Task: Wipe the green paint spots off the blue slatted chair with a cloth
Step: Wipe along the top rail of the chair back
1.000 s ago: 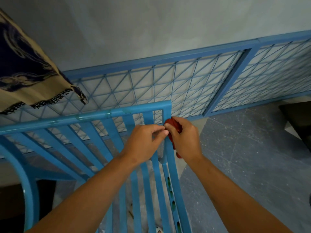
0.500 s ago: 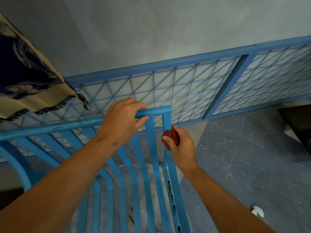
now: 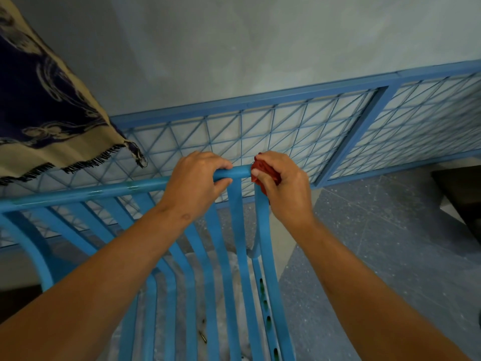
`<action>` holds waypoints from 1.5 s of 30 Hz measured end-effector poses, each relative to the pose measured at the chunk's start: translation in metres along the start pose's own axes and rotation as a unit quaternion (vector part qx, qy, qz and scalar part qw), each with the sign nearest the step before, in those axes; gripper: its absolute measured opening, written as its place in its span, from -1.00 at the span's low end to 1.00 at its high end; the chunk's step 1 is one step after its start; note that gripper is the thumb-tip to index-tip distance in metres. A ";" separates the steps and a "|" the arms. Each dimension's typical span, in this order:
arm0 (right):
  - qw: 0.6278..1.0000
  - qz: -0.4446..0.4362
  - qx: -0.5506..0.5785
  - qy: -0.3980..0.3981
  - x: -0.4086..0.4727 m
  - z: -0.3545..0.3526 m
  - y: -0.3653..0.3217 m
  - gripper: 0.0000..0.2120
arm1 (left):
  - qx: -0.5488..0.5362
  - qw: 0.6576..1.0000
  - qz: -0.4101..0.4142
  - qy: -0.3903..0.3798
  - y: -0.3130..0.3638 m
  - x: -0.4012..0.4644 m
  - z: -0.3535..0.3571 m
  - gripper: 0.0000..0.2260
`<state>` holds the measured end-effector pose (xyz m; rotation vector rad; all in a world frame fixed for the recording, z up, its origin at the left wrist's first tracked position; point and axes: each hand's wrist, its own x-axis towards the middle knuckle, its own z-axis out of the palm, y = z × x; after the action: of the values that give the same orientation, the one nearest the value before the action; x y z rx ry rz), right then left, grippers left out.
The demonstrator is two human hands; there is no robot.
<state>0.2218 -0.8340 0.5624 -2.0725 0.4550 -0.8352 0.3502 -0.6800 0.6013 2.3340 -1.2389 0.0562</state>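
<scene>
Now the right hand (image 3: pixel 282 186) is working higher than it was half a second ago: it is bringing the bunched red cloth (image 3: pixel 265 171) up off the chair's right-hand upright and onto the corner where that upright meets the top rail (image 3: pixel 235 174). Its fingers are curling tight around the cloth, thumb pressing it against the end of the rail. The left hand (image 3: pixel 197 181) is staying where it moved to a moment back, gripping the top rail just beside the cloth, fingers wrapped over and thumb under, the two hands close but not touching; a second ago they were pinching together lower down on the upright. So the person is steadying the blue slatted chair (image 3: pixel 235 246) with one hand and rubbing with the other, and the wiping is shifting from the side piece to the corner. I can't make out any green spot under the cloth itself. Further down the right side rail, though, a row of small dark green marks (image 3: pixel 265 304) is showing, well below both hands, and these look untouched to me, so I'd judge the job far from finished. Behind the chair a blue mesh panel (image 3: pixel 286 131) is leaning along the wall, and a fringed patterned blanket (image 3: pixel 39 113) is hanging at the upper left.
</scene>
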 end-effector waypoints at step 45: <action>0.911 -0.080 -0.259 -0.312 0.047 0.002 -0.045 -0.68 | 0.003 0.998 -0.041 -0.053 -0.051 -0.026 -0.049 -0.79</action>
<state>0.2583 -0.8336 0.6170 -2.7406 0.1540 -0.0888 0.3839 -0.6149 0.6168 2.4165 -1.1928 -0.0926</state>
